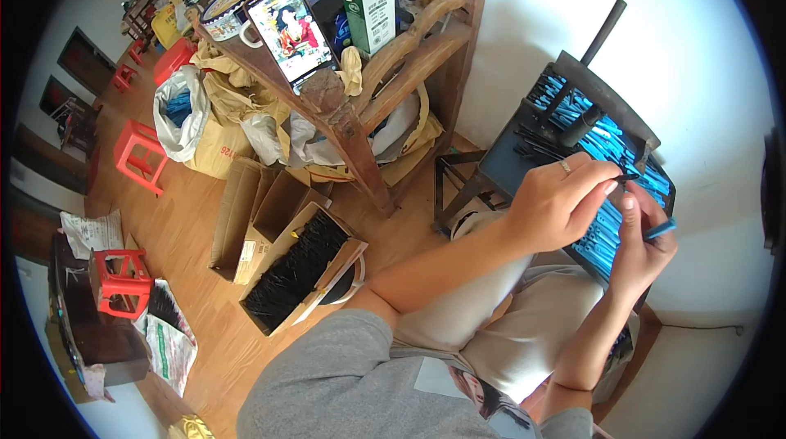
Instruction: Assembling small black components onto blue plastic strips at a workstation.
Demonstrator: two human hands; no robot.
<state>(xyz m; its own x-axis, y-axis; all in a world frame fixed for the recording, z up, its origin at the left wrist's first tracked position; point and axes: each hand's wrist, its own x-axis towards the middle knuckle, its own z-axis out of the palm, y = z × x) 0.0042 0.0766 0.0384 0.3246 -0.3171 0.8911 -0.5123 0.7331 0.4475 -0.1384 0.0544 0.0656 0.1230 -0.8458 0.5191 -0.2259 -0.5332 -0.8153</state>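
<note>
My left hand (553, 202), a ring on one finger, pinches a small black piece (626, 178) between thumb and forefinger. Close against it, my right hand (643, 247) is closed round a slim blue stick-like part (660, 229), whose blue end juts out to the right. The fingertips of both hands meet at the black piece; whether it is joined to the blue part is hidden by the fingers. Below and behind the hands lies a dark tray (509, 162) holding many slim blue pieces (600, 234) and some black ones (540, 144).
Over the tray rises a dark metal press with an upright lever (604, 30). A cardboard box of black pieces (299, 271) stands on the floor to the left. Beyond are a wooden table (344, 124) with a phone (291, 34), stuffed sacks (180, 116) and red stools (141, 153).
</note>
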